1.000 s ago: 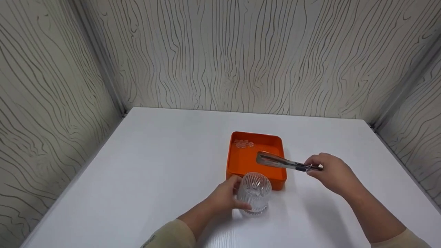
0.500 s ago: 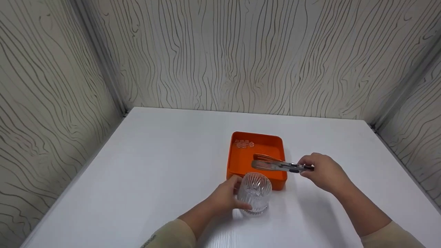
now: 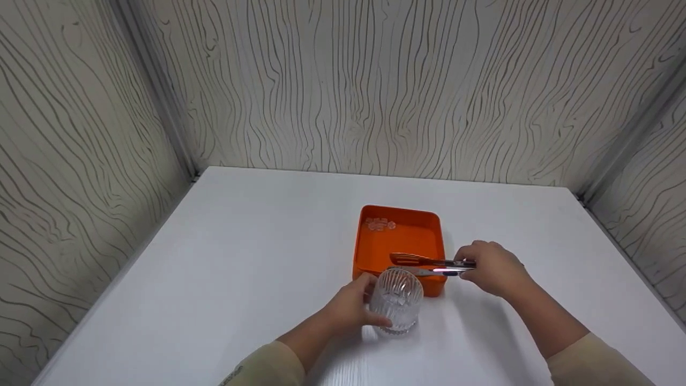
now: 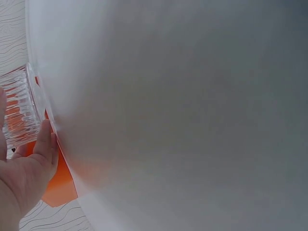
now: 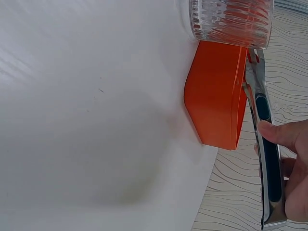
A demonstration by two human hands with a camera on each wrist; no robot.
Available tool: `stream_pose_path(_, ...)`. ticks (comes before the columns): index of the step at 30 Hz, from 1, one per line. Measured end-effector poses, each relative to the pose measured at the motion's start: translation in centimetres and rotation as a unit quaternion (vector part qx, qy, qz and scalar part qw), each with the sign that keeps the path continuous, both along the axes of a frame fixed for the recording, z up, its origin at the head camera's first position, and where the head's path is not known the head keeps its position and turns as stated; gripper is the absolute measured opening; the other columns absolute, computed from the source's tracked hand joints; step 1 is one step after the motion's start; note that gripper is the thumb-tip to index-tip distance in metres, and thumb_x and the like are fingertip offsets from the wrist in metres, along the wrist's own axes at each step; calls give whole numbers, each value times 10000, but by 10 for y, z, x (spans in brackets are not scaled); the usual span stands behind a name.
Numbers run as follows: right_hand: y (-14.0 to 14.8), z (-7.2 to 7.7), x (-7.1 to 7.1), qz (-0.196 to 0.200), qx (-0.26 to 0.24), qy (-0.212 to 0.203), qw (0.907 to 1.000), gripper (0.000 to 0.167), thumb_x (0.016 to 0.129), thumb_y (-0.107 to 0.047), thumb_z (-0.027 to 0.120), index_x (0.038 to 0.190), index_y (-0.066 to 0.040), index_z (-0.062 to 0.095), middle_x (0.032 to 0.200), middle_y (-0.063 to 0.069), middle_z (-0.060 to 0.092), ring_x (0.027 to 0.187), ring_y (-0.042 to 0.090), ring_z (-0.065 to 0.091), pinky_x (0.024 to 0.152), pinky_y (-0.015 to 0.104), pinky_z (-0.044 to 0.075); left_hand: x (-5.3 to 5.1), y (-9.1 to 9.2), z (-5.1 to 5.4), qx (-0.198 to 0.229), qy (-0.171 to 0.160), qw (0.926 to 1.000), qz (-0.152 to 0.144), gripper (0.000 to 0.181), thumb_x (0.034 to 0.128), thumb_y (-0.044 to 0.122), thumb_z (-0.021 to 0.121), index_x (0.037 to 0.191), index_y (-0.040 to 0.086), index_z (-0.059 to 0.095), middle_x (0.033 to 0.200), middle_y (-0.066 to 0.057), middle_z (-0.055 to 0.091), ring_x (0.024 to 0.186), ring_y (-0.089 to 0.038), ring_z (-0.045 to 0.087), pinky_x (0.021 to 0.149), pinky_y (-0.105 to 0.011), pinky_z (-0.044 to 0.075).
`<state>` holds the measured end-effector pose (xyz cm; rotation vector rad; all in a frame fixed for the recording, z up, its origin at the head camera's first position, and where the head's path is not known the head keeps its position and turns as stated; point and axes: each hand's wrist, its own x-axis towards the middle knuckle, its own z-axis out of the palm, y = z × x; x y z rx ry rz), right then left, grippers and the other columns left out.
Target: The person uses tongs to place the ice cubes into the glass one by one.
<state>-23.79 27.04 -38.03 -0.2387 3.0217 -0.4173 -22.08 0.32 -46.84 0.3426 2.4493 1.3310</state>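
My left hand (image 3: 345, 305) holds a clear ribbed glass (image 3: 397, 303) from its left side, thumb across the front. The glass stands upright on the table, just before the orange tray; clear pieces seem to lie inside it. My right hand (image 3: 493, 268) grips metal tongs (image 5: 270, 159) with dark handle inlays, thumb pressed on the upper part. The tongs reach left over the tray's near edge, their two arms apart, one tip close behind the glass rim. Whether they carry anything cannot be made out. Several small clear cubes (image 3: 380, 224) lie in the tray's far left corner.
The orange tray (image 3: 407, 237) is a shallow rectangular box with raised walls. It stands on a white table (image 3: 257, 241). Patterned panels (image 3: 343, 91) rise behind the table and along both sides.
My right hand has moved left and nearer, bringing the tongs from over the tray's middle to its near edge by the glass. The left hand and glass have stayed put.
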Motion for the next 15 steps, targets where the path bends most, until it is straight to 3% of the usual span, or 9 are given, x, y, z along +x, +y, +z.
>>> stream_pose_path(7,-5,-6,-7,-108,7,-312,9995,175,747,-80,726,890,-176,696,774,-7,563,729,193,485,611,343,464,0,1,0,57,-110,9999,77,616,607,338,832,1094,290,457,1056,115,554,1011,-139,537,912,-400,464)
stream_pose_path(15,-12,-10,-10,-83,196,-268,9994,164,749,-71,715,869,-180,691,763,-7,549,736,198,468,599,341,445,-1,0,-2,34,11,10000,-15,600,613,341,828,1077,282,451,1032,117,555,989,-129,543,897,-379,475)
